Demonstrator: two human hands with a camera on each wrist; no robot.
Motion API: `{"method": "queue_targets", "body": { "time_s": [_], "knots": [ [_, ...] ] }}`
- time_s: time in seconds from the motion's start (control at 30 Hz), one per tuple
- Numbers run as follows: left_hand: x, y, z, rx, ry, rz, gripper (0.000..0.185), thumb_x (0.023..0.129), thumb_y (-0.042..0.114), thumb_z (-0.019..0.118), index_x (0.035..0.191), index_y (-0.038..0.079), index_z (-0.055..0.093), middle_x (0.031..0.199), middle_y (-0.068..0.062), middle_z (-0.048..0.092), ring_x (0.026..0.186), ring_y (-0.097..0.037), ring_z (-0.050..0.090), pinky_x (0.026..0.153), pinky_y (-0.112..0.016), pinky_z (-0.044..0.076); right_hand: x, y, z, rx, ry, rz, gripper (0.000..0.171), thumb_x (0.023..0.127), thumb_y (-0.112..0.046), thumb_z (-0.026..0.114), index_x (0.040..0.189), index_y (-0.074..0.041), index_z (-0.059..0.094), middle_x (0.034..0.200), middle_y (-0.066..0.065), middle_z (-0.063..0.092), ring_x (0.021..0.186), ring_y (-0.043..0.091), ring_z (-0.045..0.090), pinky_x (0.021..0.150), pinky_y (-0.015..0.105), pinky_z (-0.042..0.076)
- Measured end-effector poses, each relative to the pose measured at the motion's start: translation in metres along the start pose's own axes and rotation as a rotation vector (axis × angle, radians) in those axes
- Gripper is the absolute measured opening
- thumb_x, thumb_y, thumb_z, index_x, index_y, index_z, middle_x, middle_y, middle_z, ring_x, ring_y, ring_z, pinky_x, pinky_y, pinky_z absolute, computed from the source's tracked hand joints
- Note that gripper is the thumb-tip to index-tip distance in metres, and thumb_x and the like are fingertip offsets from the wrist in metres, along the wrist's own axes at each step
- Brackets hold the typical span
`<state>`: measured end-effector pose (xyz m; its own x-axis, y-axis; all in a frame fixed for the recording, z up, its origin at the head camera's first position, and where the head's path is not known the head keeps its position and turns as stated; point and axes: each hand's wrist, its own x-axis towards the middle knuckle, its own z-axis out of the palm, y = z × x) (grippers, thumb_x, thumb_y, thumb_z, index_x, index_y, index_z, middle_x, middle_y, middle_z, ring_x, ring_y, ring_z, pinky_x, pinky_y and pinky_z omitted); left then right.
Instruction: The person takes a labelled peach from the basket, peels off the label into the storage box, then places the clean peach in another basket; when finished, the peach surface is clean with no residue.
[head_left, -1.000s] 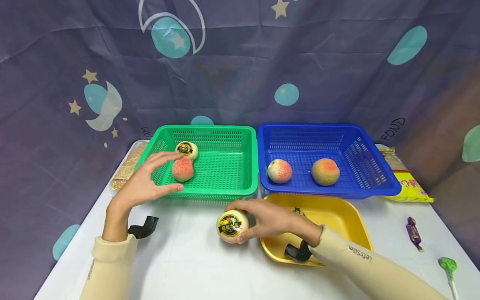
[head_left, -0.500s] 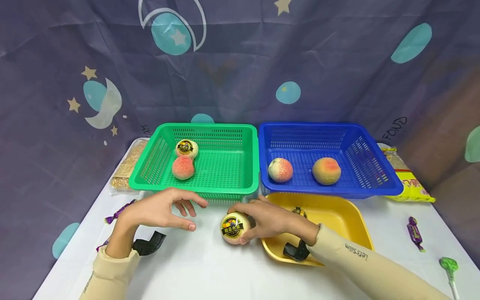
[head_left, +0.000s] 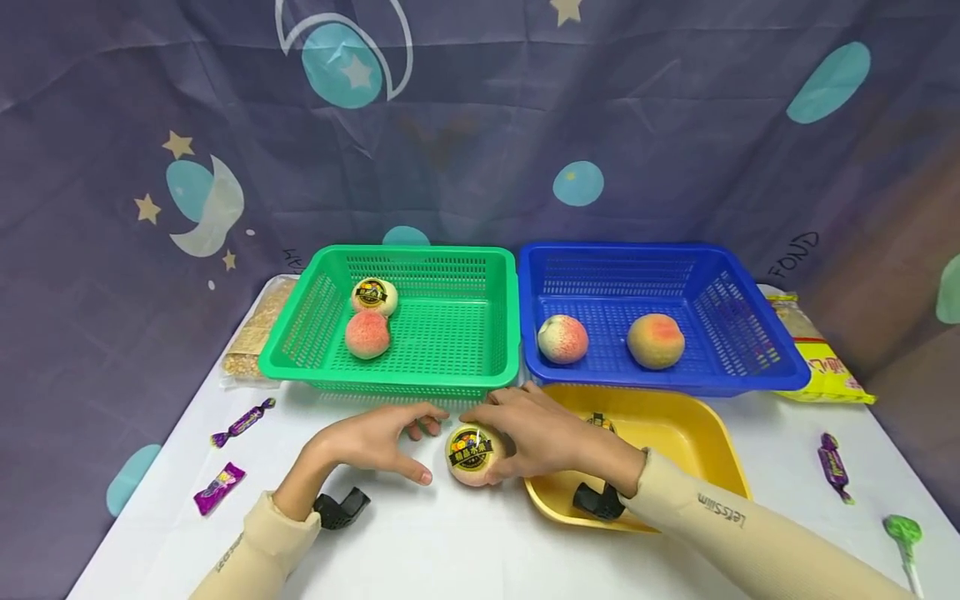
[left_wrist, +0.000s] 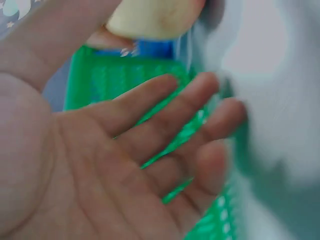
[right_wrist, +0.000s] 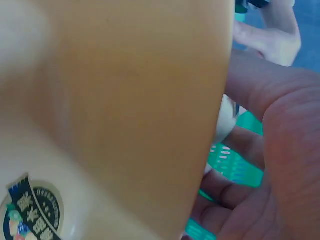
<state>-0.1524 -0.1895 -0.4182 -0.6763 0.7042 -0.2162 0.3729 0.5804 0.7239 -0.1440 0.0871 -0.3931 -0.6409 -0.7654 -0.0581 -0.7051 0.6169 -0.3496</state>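
My right hand (head_left: 551,433) grips a cream-coloured peach with a black-and-gold label (head_left: 469,455) over the white table, just left of the yellow tray (head_left: 705,425). Thumb and fingers lie around its right side. My left hand (head_left: 378,442) is beside the peach, fingers spread and relaxed, with nothing held. In the left wrist view its palm (left_wrist: 95,165) faces the camera, and the pale peach (left_wrist: 155,17) shows above the fingers. Inside the tray a second label (head_left: 600,422) is partly hidden by my right hand; the right wrist view shows that label (right_wrist: 37,212) past the tray wall.
A green basket (head_left: 390,387) holds a labelled peach (head_left: 373,297) and a red peach (head_left: 367,335). The blue basket (head_left: 667,385) holds two peaches. Wrapped candies (head_left: 220,488) lie at left, with another candy (head_left: 834,467) and a green lollipop (head_left: 903,529) at right. Snack bags flank the baskets.
My left hand has come down from over the green basket and moved right, to the peach's left side. My right hand keeps its grip on the peach, shifted slightly right.
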Motion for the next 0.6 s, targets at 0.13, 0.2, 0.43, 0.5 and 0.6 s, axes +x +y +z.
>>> {"method": "queue_targets", "body": {
  "time_s": [0.13, 0.2, 0.43, 0.5, 0.6],
  "knots": [
    [0.015, -0.001, 0.016, -0.057, 0.049, 0.017, 0.082, 0.076, 0.033, 0.091, 0.142, 0.006, 0.053, 0.13, -0.003, 0.065, 0.117, -0.023, 0.06, 0.104, -0.041, 0.049, -0.005, 0.0, -0.004, -0.037, 0.028, -0.021, 0.071, 0.075, -0.044, 0.089, 0.138, -0.022, 0.063, 0.111, -0.007, 0.066, 0.102, 0.012, 0.057, 0.088, 0.035, 0.044],
    [0.02, -0.002, 0.022, -0.08, 0.065, 0.029, 0.083, 0.075, 0.034, 0.092, 0.143, 0.009, 0.052, 0.132, -0.001, 0.064, 0.12, -0.021, 0.058, 0.107, -0.04, 0.048, -0.007, 0.0, -0.006, -0.052, 0.048, -0.038, 0.069, 0.076, -0.041, 0.089, 0.137, -0.021, 0.063, 0.112, -0.007, 0.067, 0.104, 0.013, 0.06, 0.088, 0.036, 0.046],
    [0.031, -0.008, 0.034, -0.175, 0.085, 0.079, 0.085, 0.073, 0.035, 0.093, 0.146, 0.021, 0.052, 0.135, 0.008, 0.062, 0.127, -0.014, 0.057, 0.114, -0.043, 0.043, -0.014, 0.003, -0.012, -0.06, 0.113, -0.093, 0.056, 0.081, -0.033, 0.087, 0.131, -0.017, 0.067, 0.121, -0.003, 0.072, 0.109, 0.016, 0.067, 0.096, 0.041, 0.053],
    [0.033, -0.009, 0.035, -0.192, 0.081, 0.086, 0.084, 0.072, 0.034, 0.093, 0.146, 0.025, 0.053, 0.134, 0.012, 0.062, 0.127, -0.011, 0.057, 0.115, -0.042, 0.041, -0.015, 0.004, -0.013, -0.051, 0.13, -0.106, 0.051, 0.083, -0.032, 0.085, 0.129, -0.017, 0.069, 0.122, -0.003, 0.072, 0.11, 0.016, 0.068, 0.096, 0.04, 0.055],
    [0.036, -0.009, 0.035, -0.19, 0.078, 0.102, 0.081, 0.072, 0.034, 0.094, 0.143, 0.028, 0.055, 0.131, 0.014, 0.063, 0.124, -0.009, 0.057, 0.112, -0.038, 0.043, -0.016, 0.004, -0.015, -0.035, 0.172, -0.128, 0.042, 0.087, -0.03, 0.081, 0.125, -0.017, 0.071, 0.119, -0.004, 0.073, 0.108, 0.015, 0.068, 0.093, 0.036, 0.057]
  ]
}}
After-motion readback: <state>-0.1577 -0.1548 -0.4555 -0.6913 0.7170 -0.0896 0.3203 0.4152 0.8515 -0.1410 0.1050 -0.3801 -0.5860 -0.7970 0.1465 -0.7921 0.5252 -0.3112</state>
